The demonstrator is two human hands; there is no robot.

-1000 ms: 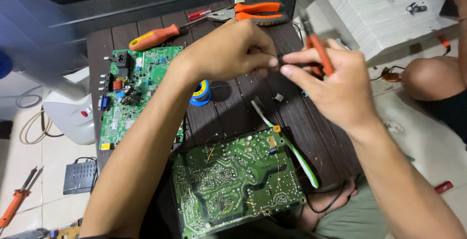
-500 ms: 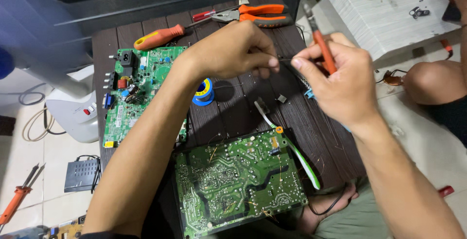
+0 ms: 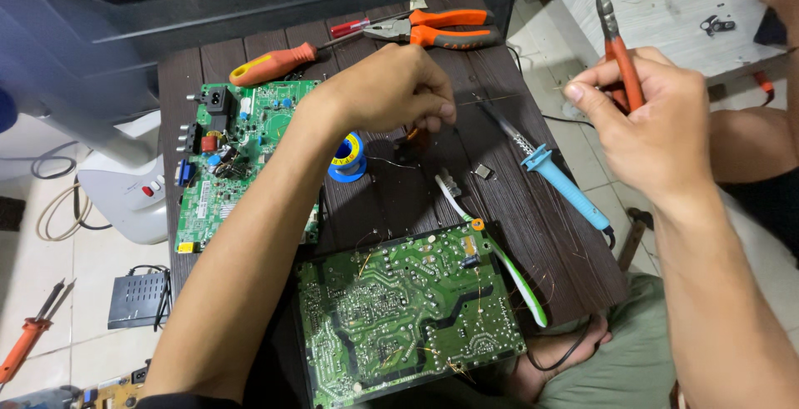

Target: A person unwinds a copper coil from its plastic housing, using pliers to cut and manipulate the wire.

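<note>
Two hands: both belong to the person wearing the camera, raised over a dark slatted table [image 3: 250, 51].
Left hand [image 3: 391, 89]: curled into a loose fist over the table's middle, fingertips pinched together on something small and thin; what it is cannot be told for certain, though a fine wire [image 3: 491, 99] runs out to the right from the fingertips.
Right hand [image 3: 657, 122]: closed around the red handles of small side cutters [image 3: 617, 39], held upright off the table's right edge, tips pointing up.
Soldering iron [image 3: 553, 172]: blue handle, lying on the table between the two hands, tip pointing toward the left hand, touched by neither.
Solder spool [image 3: 347, 158]: blue and yellow, lying just below the left wrist.
Toothbrush [image 3: 491, 251]: white and green, lying slantwise along the right edge of the near circuit board [image 3: 408, 317].
Near circuit board: green, solder side up, at the table's front edge.
Far circuit board [image 3: 233, 168]: green, component side up, on the left of the table, partly under the left forearm.
Table's far edge: an orange-handled screwdriver [image 3: 270, 65], a thin red screwdriver [image 3: 358, 26] and orange pliers [image 3: 441, 28].
Floor at left: a small black box [image 3: 137, 299] and another red-handled tool [image 3: 29, 334].
</note>
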